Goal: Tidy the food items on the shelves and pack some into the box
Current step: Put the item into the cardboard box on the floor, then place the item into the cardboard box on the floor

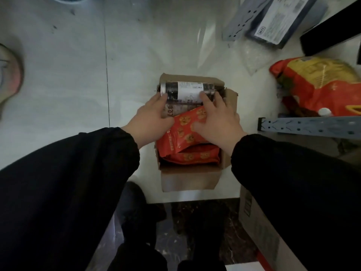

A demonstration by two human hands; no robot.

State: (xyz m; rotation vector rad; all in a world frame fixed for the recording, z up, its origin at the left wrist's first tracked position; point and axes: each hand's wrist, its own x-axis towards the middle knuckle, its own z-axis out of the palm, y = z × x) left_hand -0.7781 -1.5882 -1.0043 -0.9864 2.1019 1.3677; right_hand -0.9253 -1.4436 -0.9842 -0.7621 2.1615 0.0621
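Two hands work inside one small cardboard box (188, 178), which stands open on the pale floor (62, 98) in front of the person. At the far left edge lies a rounded, pinkish shape (9, 75), possibly a shoe, though blur leaves that unsure.

Next, the left hand (150, 118) reaches in from a dark sleeve, its fingers (161, 98) fairly straight and laid against the left end of a can (187, 90). They press rather than wrap. This can lies on its side across the far end of the box, high against the rim, its white label with small print facing up and dark bands at both ends. It probably sits crosswise because that gap suits its length. Just nearer, a second can (174, 110) shows below it, half covered.

Red snack packets (187, 132) with orange printed figures fill the near part, the top one tilted up over another, so the box looks nearly full. The right hand (220, 122) rests spread over them, its fingers (205, 97) flat on the can's right end and its thumb on the top packet, apparently steadying and bedding everything down.

Further right, a grey perforated shelf rail (312, 128) runs across, and above it slumps a large red and yellow bag (316, 85), not yet packed.
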